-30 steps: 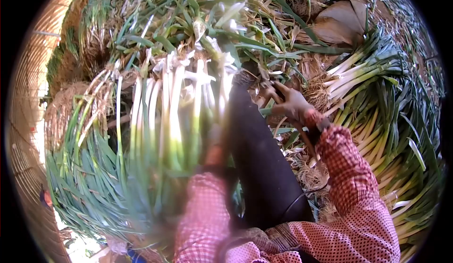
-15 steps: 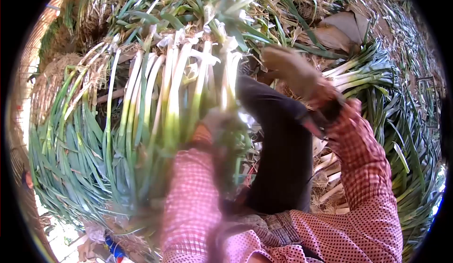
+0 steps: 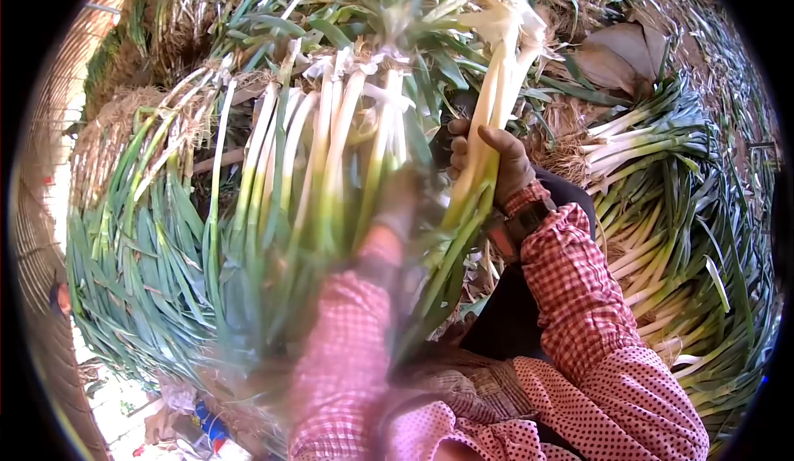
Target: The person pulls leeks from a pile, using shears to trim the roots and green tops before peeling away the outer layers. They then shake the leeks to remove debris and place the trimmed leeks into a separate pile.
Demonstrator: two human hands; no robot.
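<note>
Gloved, my right hand is wrapped round several thick leek stalks, whose white root ends point up and whose green leaves hang down to the left. My left hand is smeared by motion over the green part of a row of leeks; its fingers cannot be made out. That row lies with white ends up and leaves toward me, just left of the held stalks.
A pile of leeks with white stems and dark leaves lies at the right. Thinner rooted stalks lie at the far left. Loose leaves and a brown dry sheet are behind. My dark-clad leg is beneath my right arm.
My right hand has come left and down and now holds leek stalks upright. My left hand has shifted slightly right and up. The view has moved a little.
</note>
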